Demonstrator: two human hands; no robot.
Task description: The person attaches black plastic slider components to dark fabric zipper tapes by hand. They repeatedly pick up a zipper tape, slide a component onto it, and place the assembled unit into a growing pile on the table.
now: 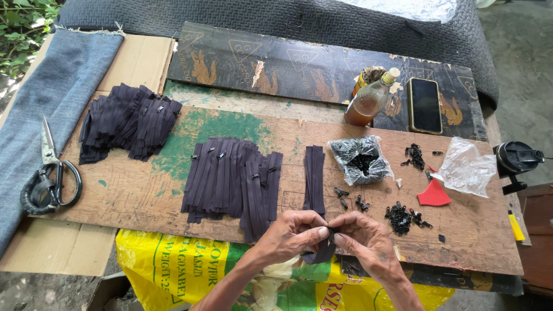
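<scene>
At the near edge of the wooden board (144, 198), the left hand (291, 235) and right hand (364, 237) meet fingertip to fingertip; both are pinched shut on the end of a dark zipper strip (324, 249), which hangs down off the board's edge between them; whether a slider sits in the pinch cannot be told, as the fingers hide it. The step in hand looks like fitting a slider onto the strip's end; the next move would call for a steady pinch and a straight feed of the tape's teeth into the small part. Just right of the hands lies a heap of small black sliders (400, 217), with a few loose ones (351, 200) beside it; just beyond the hands a narrow stack of strips (314, 178) lies lengthwise; left of that, a wider spread of strips (230, 178). Farther on sits an open clear bag of sliders (360, 158); far left, another pile of strips (129, 121) and scissors (52, 173); at the far side, a bottle of amber liquid (368, 99) and a phone (424, 105).
</scene>
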